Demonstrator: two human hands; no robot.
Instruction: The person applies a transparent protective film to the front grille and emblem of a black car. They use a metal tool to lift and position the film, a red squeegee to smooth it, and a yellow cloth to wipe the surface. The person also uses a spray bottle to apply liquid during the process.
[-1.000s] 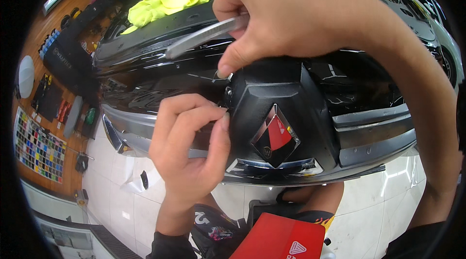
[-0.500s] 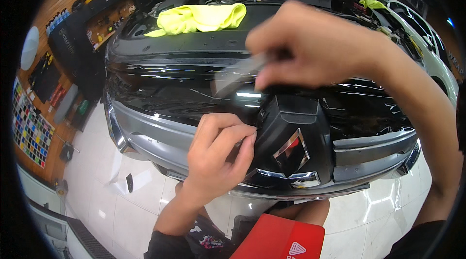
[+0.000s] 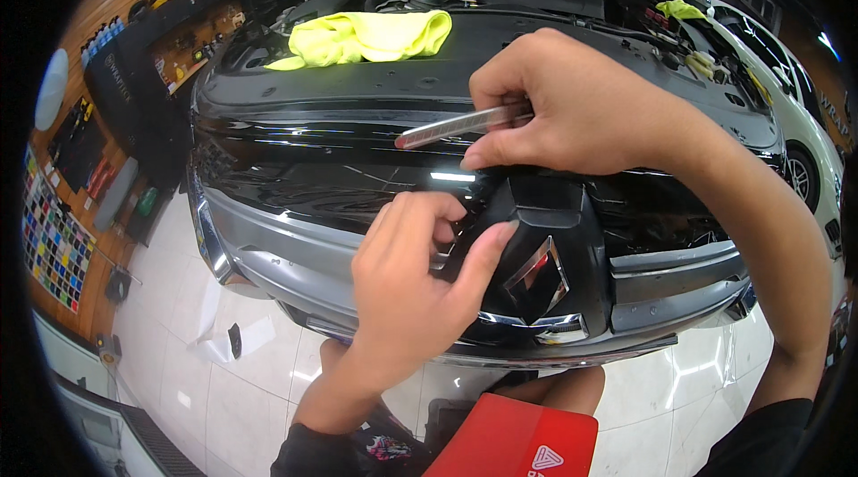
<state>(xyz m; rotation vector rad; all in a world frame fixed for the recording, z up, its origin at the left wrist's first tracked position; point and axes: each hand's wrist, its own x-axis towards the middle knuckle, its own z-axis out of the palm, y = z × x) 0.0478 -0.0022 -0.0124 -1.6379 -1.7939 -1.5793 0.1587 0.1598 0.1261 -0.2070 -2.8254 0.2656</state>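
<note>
My right hand grips a slim silver snap-off knife with a red end. The knife lies nearly level above the glossy black front panel of a car, its red end pointing left. Lower down, my left hand is at the edge of the black centre grille piece. Its thumb stands apart from the curled fingers, and I see nothing held between them. A chrome diamond-shaped emblem sits on the grille piece, just right of the left thumb.
A crumpled yellow-green cloth lies on the cover behind the panel, before the open engine bay. A red box-like thing is close to my legs. White backing scraps lie on the tiled floor. A white car stands at right.
My left thumb has parted from the fingers, and that hand has moved slightly up and right. My right hand has lowered a little, with the knife turned more level.
</note>
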